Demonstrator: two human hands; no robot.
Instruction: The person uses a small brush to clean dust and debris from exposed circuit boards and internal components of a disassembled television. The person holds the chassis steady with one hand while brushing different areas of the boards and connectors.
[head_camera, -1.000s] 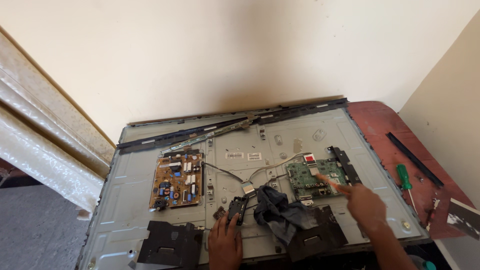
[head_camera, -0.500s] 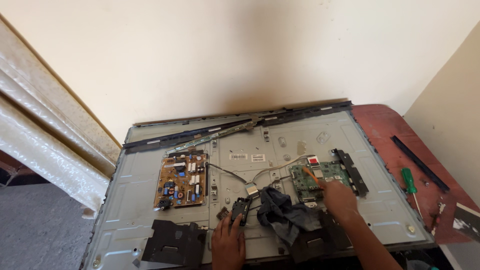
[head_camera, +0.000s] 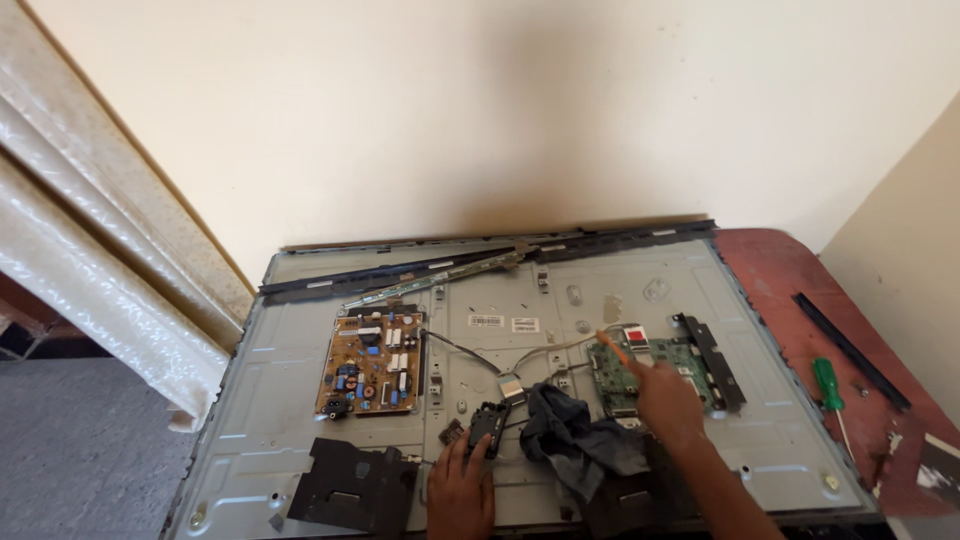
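A flat television lies face down with its grey metal back panel (head_camera: 300, 420) exposed. My left hand (head_camera: 460, 492) is at the near edge, its fingers pinching the lower end of a small black module (head_camera: 488, 424) with wires. My right hand (head_camera: 666, 400) lies over the green main board (head_camera: 690, 362) and holds a thin orange-tipped tool (head_camera: 612, 346), whose tip points at the board's upper left corner. A dark grey cloth (head_camera: 575, 440) is crumpled between my hands. The brown power board (head_camera: 372, 362) sits to the left.
A black plastic cover piece (head_camera: 350, 488) lies at the near left of the panel. On the red table (head_camera: 780, 270) to the right are a green-handled screwdriver (head_camera: 828, 385) and a long black strip (head_camera: 850, 350). A curtain (head_camera: 90, 260) hangs at the left.
My right hand has moved left across the green board, from its right side to its left part. My left hand has stayed at the small black module.
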